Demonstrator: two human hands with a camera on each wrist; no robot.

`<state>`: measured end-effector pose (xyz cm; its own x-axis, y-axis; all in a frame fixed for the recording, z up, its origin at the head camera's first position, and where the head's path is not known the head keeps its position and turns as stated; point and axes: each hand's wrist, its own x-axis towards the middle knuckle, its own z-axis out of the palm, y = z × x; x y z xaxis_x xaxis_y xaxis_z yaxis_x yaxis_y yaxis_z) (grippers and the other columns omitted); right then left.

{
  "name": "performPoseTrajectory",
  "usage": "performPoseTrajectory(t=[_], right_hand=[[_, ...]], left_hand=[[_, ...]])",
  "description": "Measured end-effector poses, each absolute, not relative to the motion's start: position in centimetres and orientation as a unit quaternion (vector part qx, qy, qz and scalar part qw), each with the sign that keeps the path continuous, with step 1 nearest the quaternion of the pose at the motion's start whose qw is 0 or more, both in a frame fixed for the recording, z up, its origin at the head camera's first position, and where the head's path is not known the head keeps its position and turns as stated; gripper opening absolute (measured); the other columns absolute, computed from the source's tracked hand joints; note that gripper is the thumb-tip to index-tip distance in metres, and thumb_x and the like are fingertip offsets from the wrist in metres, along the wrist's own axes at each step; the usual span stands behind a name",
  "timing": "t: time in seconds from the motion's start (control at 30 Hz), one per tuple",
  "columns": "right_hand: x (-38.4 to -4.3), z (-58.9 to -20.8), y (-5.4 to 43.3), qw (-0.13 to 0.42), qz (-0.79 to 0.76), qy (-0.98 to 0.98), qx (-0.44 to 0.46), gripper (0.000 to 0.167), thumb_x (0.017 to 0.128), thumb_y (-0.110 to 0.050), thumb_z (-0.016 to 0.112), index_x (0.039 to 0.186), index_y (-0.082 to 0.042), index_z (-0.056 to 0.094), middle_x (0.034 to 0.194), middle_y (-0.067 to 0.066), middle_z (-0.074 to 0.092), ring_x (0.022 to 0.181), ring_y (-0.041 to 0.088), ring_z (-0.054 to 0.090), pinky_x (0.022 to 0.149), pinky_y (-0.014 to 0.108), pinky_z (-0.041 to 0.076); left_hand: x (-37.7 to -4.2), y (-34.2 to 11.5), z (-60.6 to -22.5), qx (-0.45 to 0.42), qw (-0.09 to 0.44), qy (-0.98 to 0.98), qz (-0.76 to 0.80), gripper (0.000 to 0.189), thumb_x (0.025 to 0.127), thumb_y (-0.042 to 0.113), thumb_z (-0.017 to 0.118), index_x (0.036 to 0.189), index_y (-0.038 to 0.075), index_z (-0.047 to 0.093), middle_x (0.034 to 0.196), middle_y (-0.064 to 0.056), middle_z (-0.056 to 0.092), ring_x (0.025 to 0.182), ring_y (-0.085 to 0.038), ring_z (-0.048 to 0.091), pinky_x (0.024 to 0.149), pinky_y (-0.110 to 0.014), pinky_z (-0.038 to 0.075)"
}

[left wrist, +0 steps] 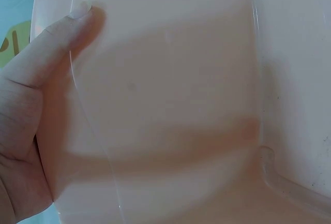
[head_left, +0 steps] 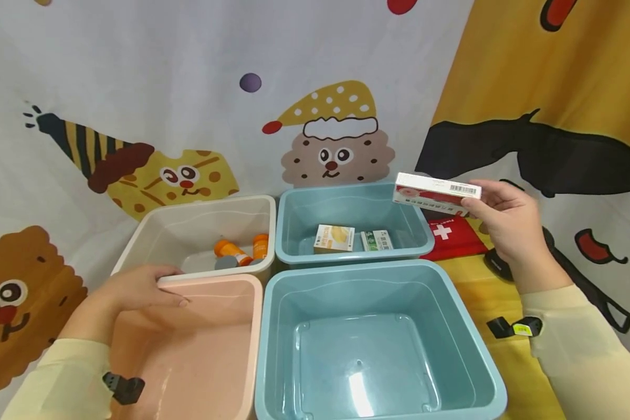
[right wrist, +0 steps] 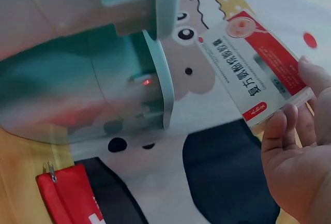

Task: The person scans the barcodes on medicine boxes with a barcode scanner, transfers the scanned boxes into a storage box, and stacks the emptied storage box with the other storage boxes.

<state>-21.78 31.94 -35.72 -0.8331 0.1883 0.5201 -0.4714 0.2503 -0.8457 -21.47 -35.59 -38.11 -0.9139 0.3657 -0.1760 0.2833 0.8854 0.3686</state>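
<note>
My right hand (head_left: 514, 219) holds a white-and-red medicine box (head_left: 436, 192) by one end, thumb on one side and fingers on the other. The box is raised near the right end of the back blue bin (head_left: 354, 258). In the right wrist view the box (right wrist: 253, 69) shows its printed front. My left hand (head_left: 139, 287) grips the far rim of the pink bin (head_left: 254, 338), with the thumb (left wrist: 62, 43) against the inner wall and the other fingers mostly hidden behind the rim. A yellow-and-white box (head_left: 334, 239) and a green-and-white box (head_left: 376, 240) lie in the back blue bin.
Orange pill bottles (head_left: 261, 246) with grey caps lie in the cream bin (head_left: 163, 213) at back left. A larger blue bin (head_left: 357, 361) stands in front. A red first-aid pouch (head_left: 454, 238) lies right of the bins, and a cartoon-printed cloth (head_left: 189, 76) hangs behind.
</note>
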Motion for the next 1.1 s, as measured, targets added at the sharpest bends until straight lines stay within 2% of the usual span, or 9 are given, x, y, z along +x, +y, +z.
performPoseTrajectory(t=[0.13, 0.2, 0.43, 0.63, 0.87, 0.97, 1.1], right_hand=[[-22.0, -35.2, 30.5, 0.27, 0.53, -0.796, 0.113, 0.041, 0.099, -0.008, 0.077, 0.139, -0.005, 0.07, 0.12, -0.008, 0.074, 0.099, 0.013, 0.068, 0.081, 0.017, 0.056], [-22.0, -34.9, 29.6, 0.264, 0.508, -0.812, 0.116, 0.041, 0.098, -0.012, 0.078, 0.139, -0.008, 0.071, 0.12, -0.009, 0.074, 0.099, 0.013, 0.069, 0.082, 0.017, 0.056], [-21.4, -35.4, 27.9, 0.24, 0.552, -0.789, 0.127, 0.044, 0.103, -0.018, 0.074, 0.145, -0.012, 0.062, 0.139, 0.002, 0.067, 0.104, 0.016, 0.073, 0.088, 0.02, 0.056], [-21.0, -36.6, 27.9, 0.214, 0.543, -0.803, 0.125, 0.035, 0.105, -0.022, 0.071, 0.134, -0.003, 0.066, 0.127, 0.0, 0.071, 0.099, 0.018, 0.072, 0.084, 0.022, 0.058], [-20.8, -37.2, 28.4, 0.191, 0.525, -0.822, 0.107, 0.032, 0.104, -0.028, 0.072, 0.126, -0.005, 0.07, 0.118, 0.0, 0.073, 0.096, 0.018, 0.072, 0.082, 0.023, 0.059], [-20.8, -37.3, 28.7, 0.182, 0.518, -0.828, 0.115, 0.028, 0.104, -0.025, 0.073, 0.123, -0.005, 0.071, 0.114, -0.001, 0.074, 0.093, 0.02, 0.07, 0.081, 0.024, 0.059], [-20.8, -37.3, 28.9, 0.158, 0.502, -0.84, 0.132, 0.024, 0.103, -0.022, 0.074, 0.121, -0.006, 0.073, 0.115, 0.008, 0.074, 0.095, 0.024, 0.07, 0.082, 0.026, 0.059]], left_hand=[[-21.4, -35.6, -38.1, 0.163, 0.126, 0.962, 0.179, 0.061, 0.084, 0.047, 0.09, 0.128, 0.01, 0.071, 0.105, 0.002, 0.073, 0.095, -0.022, 0.063, 0.087, -0.057, 0.056], [-21.2, -35.8, -38.1, 0.16, 0.127, 0.962, 0.182, 0.061, 0.084, 0.047, 0.09, 0.128, 0.009, 0.071, 0.105, 0.001, 0.072, 0.095, -0.023, 0.063, 0.087, -0.058, 0.056], [-21.0, -35.7, -37.9, 0.148, 0.132, 0.963, 0.182, 0.064, 0.083, 0.05, 0.089, 0.129, 0.01, 0.069, 0.105, 0.0, 0.072, 0.096, -0.025, 0.064, 0.088, -0.06, 0.056], [-21.2, -35.5, -37.9, 0.152, 0.129, 0.964, 0.178, 0.064, 0.083, 0.049, 0.089, 0.129, 0.008, 0.07, 0.106, -0.001, 0.073, 0.096, -0.025, 0.064, 0.088, -0.062, 0.056], [-21.4, -35.4, -38.1, 0.153, 0.128, 0.963, 0.182, 0.064, 0.082, 0.051, 0.089, 0.128, 0.01, 0.071, 0.105, 0.001, 0.073, 0.096, -0.024, 0.064, 0.088, -0.061, 0.056], [-21.5, -35.4, -38.2, 0.155, 0.128, 0.962, 0.183, 0.064, 0.083, 0.051, 0.089, 0.129, 0.01, 0.071, 0.105, 0.001, 0.073, 0.096, -0.024, 0.065, 0.088, -0.061, 0.056], [-21.5, -35.5, -38.1, 0.152, 0.128, 0.964, 0.176, 0.066, 0.082, 0.052, 0.089, 0.129, 0.01, 0.07, 0.106, 0.0, 0.073, 0.096, -0.024, 0.064, 0.088, -0.061, 0.056]])
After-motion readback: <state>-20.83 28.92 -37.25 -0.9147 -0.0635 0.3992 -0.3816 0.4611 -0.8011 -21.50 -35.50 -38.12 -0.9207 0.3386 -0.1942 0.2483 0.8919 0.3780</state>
